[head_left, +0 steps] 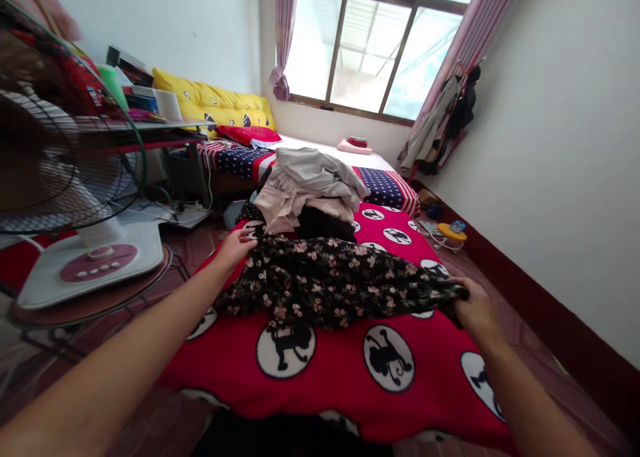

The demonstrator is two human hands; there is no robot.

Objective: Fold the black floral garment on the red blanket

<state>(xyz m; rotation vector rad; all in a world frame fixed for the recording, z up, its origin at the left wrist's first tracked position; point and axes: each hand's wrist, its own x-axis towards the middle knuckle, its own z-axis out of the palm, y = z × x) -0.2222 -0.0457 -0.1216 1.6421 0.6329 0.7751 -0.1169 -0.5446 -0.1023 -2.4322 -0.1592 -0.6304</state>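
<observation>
both hands, left hand (235, 245) and right hand (475, 308), pinch the black flowery cloth (333, 280) flat on the red blanket (330, 377); folding comes next.

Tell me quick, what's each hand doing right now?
Left hand: fingers closed on one end of the floral garment.
Right hand: fingers closed on its other end.

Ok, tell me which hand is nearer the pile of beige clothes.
Left. The left hand grips the floral garment just below the pile of beige clothes; the right hand holds the garment's far end.
</observation>
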